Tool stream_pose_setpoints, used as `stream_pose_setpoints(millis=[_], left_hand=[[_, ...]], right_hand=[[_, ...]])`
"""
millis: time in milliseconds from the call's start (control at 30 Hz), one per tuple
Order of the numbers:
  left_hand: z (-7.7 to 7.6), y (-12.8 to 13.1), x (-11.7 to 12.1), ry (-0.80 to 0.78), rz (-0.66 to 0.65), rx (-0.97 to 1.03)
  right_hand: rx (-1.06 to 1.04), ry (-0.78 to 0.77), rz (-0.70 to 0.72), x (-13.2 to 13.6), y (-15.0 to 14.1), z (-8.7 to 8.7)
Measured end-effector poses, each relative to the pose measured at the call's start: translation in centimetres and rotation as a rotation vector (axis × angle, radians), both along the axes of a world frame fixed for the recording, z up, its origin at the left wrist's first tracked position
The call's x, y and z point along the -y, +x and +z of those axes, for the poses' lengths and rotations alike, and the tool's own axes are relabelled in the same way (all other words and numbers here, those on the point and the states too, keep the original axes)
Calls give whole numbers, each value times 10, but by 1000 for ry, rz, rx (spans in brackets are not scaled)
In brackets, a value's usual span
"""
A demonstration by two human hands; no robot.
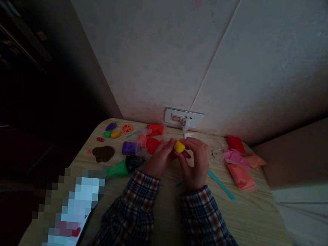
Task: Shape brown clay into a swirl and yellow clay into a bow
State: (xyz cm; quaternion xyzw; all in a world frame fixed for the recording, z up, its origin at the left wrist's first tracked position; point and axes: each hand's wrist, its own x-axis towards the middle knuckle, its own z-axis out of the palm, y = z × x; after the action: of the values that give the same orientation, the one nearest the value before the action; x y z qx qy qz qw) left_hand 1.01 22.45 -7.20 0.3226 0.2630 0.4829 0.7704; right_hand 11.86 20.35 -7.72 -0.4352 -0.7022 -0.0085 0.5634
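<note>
A small yellow lump of modelling clay (179,147) is held above the table between my two hands. My left hand (162,157) is closed on its left side, thumb up against the lump. From the right, the thumb and fingers of my right hand (196,161) curl round it. A packet of red clay (152,145) lies just behind my left hand, beside a purple block (129,148). A teal strip (221,184) lies to the right of my right wrist. The undersides of both hands are hidden.
Small clay shapes, including a citrus-like slice (126,128) and a brown piece (103,154), lie at the left. Pink and red packets (237,159) are on the right. A green-handled item (117,169) and a pixelated screen (80,203) lie near left. A wall socket (183,117) holds a plug.
</note>
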Motion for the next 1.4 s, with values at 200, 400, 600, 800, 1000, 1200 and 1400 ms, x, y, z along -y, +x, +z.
stream_pose_setpoints(millis=[200,400,600,800,1000,1200,1400], left_hand=[[-1,-1,0,59,-44,-47],[-7,0,-1,67,-39,-116],[-2,-2,0,80,-15,-102],[-5,3,0,39,-21,-80],[-6,4,-1,67,10,-31],[-2,2,0,46,11,-31],[-4,1,-1,64,-25,-64]], right_hand=[[-16,-13,-20,1,1,-1],[-16,-25,-9,-2,2,-1],[-1,-34,-20,-2,2,-4],[-35,-54,-10,-1,0,-4],[-40,-56,-20,-2,-3,-3],[-38,-50,-8,-1,-3,-2],[-43,-57,-24,-1,0,-2]])
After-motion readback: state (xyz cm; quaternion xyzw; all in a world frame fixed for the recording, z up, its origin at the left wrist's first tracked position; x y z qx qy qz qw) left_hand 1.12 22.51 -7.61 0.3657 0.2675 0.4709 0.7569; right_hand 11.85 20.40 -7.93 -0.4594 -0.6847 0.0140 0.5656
